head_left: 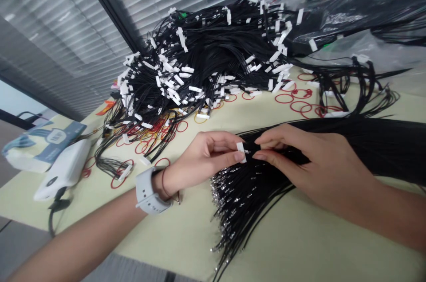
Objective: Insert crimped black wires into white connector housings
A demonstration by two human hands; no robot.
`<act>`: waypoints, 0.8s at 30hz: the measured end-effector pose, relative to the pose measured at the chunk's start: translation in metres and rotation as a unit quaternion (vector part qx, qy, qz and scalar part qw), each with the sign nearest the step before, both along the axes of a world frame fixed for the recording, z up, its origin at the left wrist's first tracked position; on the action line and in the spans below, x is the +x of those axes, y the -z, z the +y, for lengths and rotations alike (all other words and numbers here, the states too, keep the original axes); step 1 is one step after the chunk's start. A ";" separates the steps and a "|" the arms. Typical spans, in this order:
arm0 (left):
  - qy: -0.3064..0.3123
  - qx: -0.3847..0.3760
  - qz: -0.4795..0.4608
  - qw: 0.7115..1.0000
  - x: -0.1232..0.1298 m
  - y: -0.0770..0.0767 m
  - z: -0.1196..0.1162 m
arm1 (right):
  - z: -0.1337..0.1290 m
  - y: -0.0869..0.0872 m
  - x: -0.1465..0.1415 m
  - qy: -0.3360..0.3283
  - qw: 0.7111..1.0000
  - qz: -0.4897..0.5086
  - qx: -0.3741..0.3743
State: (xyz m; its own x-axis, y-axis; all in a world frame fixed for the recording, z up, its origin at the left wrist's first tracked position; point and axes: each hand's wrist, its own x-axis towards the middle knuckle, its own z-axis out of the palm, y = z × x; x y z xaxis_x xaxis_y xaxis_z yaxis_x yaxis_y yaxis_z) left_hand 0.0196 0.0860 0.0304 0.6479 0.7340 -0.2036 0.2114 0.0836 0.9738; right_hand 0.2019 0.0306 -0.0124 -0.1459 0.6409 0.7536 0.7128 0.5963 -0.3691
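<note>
Between the thumb and fingers of my left hand (216, 153) is a small white connector housing (241, 152). My right hand (299, 158) is closed in a pinch just to its right, with a thin black wire whose metal tip (247, 152) is at the housing's side. Whether the tip sits inside the housing is too small to tell. Under both hands lies a thick bundle of black wires (382, 144), its shiny crimped metal ends (226, 202) fanned out toward the lower left.
Behind my hands rises a large heap of black cables with white connectors (213, 56). Red rubber bands (299, 107) are scattered on the pale table (309, 237). A white device with a cable (63, 171) and a tissue pack (43, 142) are at left. Clear plastic bags (359, 16) lie at back right.
</note>
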 end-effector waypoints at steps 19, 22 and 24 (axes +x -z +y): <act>0.001 0.008 0.012 1.000 0.001 0.003 -0.009 | -0.003 0.004 0.001 -0.033 0.998 0.017 -0.053; 0.008 -0.006 0.008 1.000 0.002 0.001 -0.006 | -0.002 0.003 -0.001 -0.035 0.999 0.006 -0.029; 0.007 -0.012 0.005 1.000 0.002 0.000 -0.006 | -0.001 0.003 -0.002 -0.032 0.999 -0.004 -0.011</act>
